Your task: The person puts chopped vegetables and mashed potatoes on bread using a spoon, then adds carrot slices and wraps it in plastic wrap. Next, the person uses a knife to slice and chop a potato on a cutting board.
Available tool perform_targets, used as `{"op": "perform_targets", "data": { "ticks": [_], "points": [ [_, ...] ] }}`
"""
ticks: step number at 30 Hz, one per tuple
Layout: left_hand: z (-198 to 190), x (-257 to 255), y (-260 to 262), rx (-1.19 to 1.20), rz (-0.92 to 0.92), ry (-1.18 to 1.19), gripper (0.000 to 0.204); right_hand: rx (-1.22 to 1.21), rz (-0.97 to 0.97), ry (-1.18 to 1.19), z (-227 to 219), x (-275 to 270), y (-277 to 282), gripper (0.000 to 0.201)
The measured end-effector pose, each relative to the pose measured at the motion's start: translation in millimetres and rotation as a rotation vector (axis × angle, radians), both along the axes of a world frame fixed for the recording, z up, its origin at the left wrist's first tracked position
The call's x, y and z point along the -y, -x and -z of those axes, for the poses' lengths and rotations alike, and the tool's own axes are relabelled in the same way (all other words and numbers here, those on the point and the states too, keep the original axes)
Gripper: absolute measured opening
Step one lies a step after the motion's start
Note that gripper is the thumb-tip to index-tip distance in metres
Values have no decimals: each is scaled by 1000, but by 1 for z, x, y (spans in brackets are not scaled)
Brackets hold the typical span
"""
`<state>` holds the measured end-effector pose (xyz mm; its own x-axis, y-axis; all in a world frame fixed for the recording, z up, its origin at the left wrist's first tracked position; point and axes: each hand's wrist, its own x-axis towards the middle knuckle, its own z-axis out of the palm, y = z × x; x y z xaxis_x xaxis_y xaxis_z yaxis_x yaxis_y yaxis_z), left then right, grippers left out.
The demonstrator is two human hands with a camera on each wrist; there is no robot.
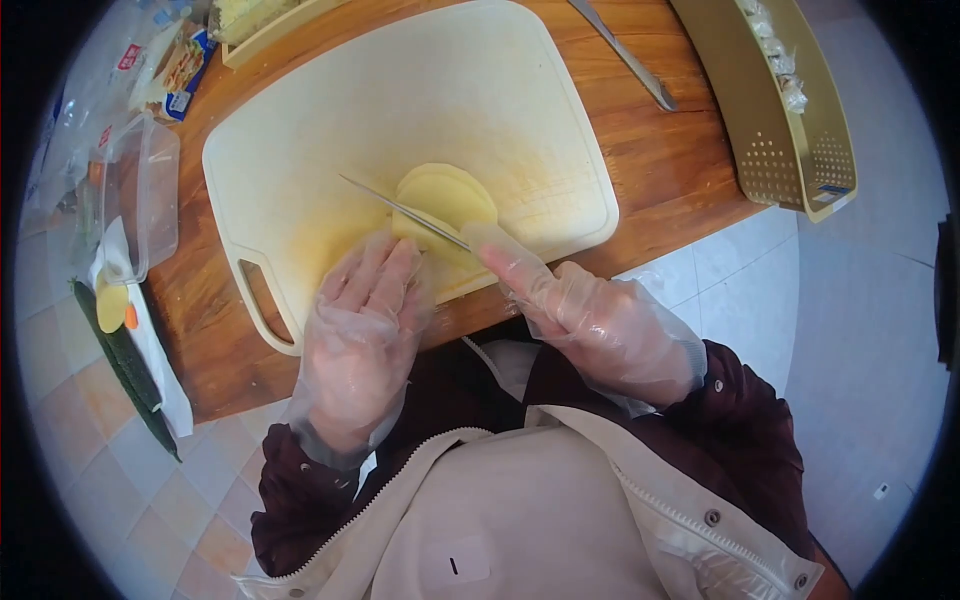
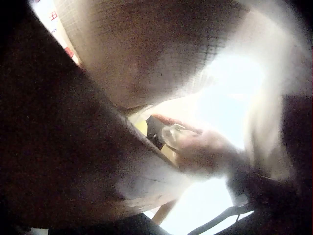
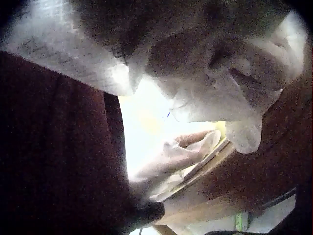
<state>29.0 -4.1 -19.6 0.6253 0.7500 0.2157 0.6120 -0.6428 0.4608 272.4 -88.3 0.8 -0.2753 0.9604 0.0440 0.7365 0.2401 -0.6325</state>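
In the head view my right hand [image 1: 590, 310], in a clear plastic glove, grips a knife [image 1: 418, 217] by its handle, which the fingers hide. The thin blade points up and left, lying across pale yellow potato [image 1: 446, 190] on the white cutting board [image 1: 400, 100]. My left hand [image 1: 360, 310], gloved too, holds the potato's near left side with its fingertips right beside the blade. Both wrist views are dark and glaring. In the right wrist view the left hand [image 3: 171, 159] has thumb and finger at a yellow edge near the board's rim.
At the left lie cucumbers [image 1: 125, 360], a cut yellow piece [image 1: 112, 307] and a clear plastic box [image 1: 150, 195]. Packets [image 1: 175, 75] and a wooden tray [image 1: 275, 35] stand behind. A metal utensil [image 1: 630, 60] and a gold perforated holder [image 1: 770, 130] are at the right.
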Motion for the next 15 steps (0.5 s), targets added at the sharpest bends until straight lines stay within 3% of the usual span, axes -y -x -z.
{"op": "perform_targets", "data": {
  "ticks": [6, 9, 12, 14, 15],
  "points": [
    [-3, 3, -1, -10, -6, 34, 38, 34, -9, 93, -10, 5, -7, 70],
    [-4, 3, -2, -43, 9, 24, 41, 202, -41, 171, -11, 0, -5, 74],
    [-13, 4, -1, -68, -32, 90, 44, -219, -40, 166, 7, -2, -15, 75],
    [-18, 10, 0, -78, -67, 157, 45, -316, -51, 336, -2, -5, -18, 75],
    [-20, 15, 1, 142, -161, 280, 48, -326, -42, 331, -4, -5, -19, 75]
  ]
}}
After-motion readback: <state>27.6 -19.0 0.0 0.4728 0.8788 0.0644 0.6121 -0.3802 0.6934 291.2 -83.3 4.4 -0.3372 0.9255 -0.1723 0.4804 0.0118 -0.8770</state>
